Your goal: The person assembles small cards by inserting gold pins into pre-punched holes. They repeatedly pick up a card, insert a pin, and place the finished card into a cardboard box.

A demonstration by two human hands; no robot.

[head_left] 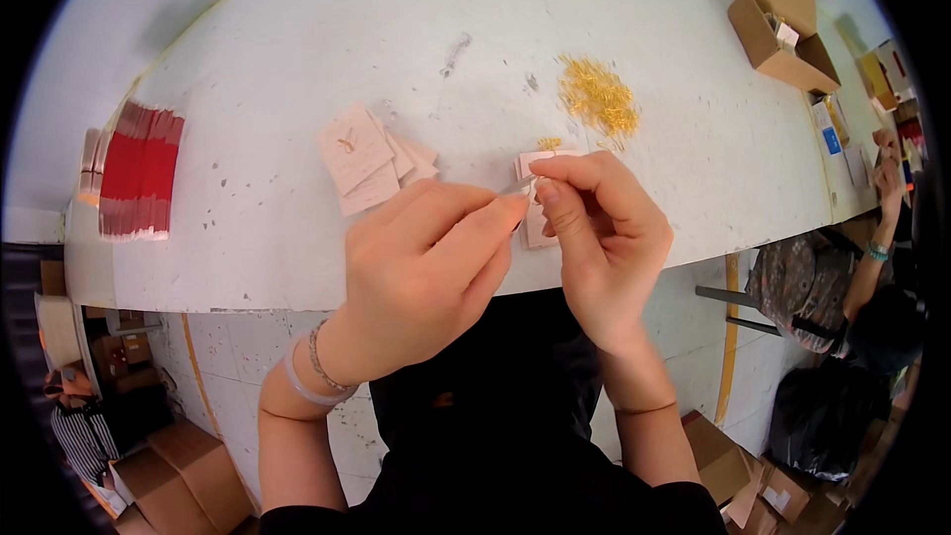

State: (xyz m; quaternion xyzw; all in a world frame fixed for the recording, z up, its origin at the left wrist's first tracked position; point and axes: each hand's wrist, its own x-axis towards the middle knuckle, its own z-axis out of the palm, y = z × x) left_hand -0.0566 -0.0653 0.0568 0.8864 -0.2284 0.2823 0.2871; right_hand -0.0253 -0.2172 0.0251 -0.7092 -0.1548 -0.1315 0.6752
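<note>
Close together over the near part of the white table (297, 248), both my hands are pinched at the fingertips. My left hand (426, 253) grips a small, thin, silvery-grey piece (517, 185); its kind is unclear. The thumb and index finger of my right hand (614, 238) meet at that piece's far end, and whatever they pinch is too small to name. Beneath the hands lies a pale pink card stack (535, 231), partly covered. At its far edge sits a little gold cluster (550, 143). More pale pink cards (359, 154), the top one bearing a small gold-toned piece, overlap left of it.
A heap of tiny gold, pin-like pieces (599, 99) lies beyond my right hand. Red packets (142, 173) stand in a row at the far left. An open cardboard box (783, 35) is at the far right, and another person's arm (877, 238) reaches in there.
</note>
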